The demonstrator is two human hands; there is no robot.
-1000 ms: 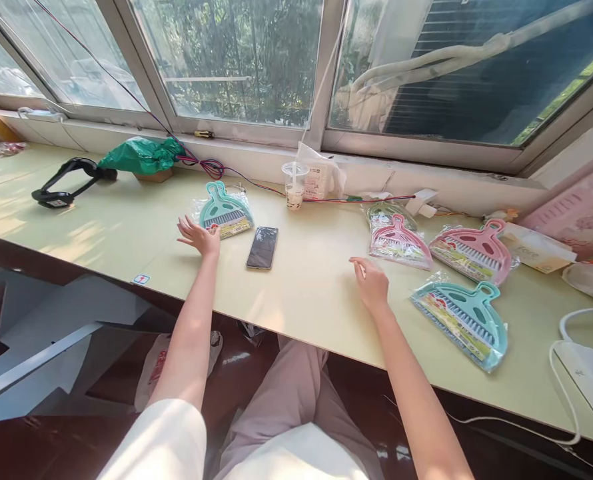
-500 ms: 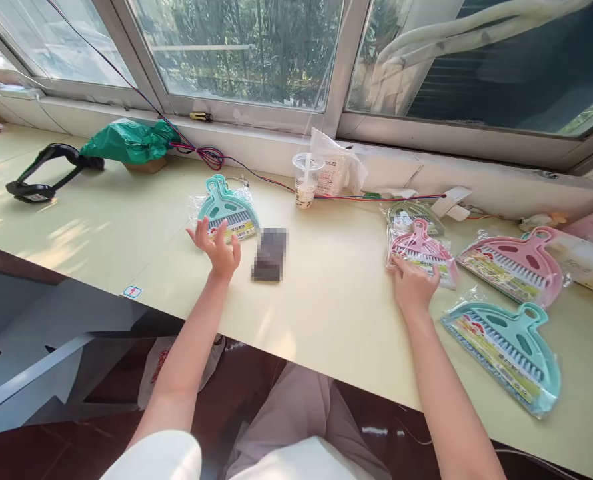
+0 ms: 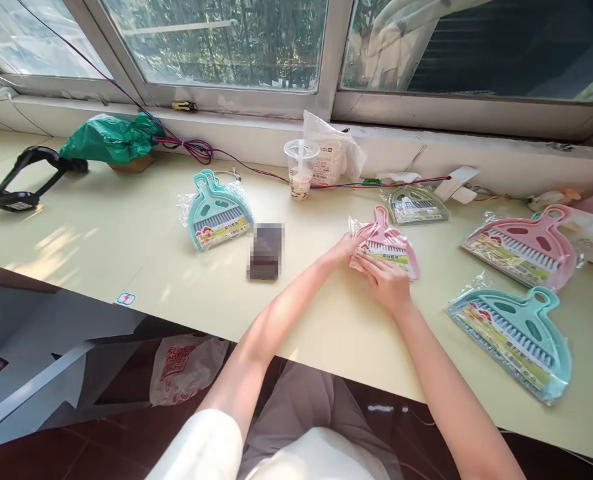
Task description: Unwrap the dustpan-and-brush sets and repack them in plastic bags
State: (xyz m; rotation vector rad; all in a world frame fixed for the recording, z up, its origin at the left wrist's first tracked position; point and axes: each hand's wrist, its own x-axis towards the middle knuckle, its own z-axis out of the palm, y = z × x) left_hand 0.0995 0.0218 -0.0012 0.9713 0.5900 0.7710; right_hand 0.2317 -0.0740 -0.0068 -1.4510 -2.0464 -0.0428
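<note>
A small pink dustpan-and-brush set (image 3: 387, 248) in clear wrapping lies on the pale yellow table (image 3: 316, 327). My left hand (image 3: 350, 245) grips the wrapping at the set's left side. My right hand (image 3: 385, 279) lies over its lower left part, fingers extended onto the packet. Behind it rests an olive-green set (image 3: 417, 205). A teal set (image 3: 219, 213) lies at the left, beside a blurred dark object (image 3: 266, 252). To the right are a larger pink set (image 3: 525, 250) and a larger teal set (image 3: 519, 340), both wrapped.
Along the window wall stand a plastic cup with a straw (image 3: 300, 170), a clear bag with a paper packet (image 3: 329, 160), coiled cables (image 3: 196, 151) and a green bag (image 3: 111, 138). A black frame-like object (image 3: 26, 180) lies far left. The table's front edge runs below my forearms.
My left hand has moved right, from the left teal set to the small pink set. The small pink set has shifted left with my right hand, away from the olive-green one.
</note>
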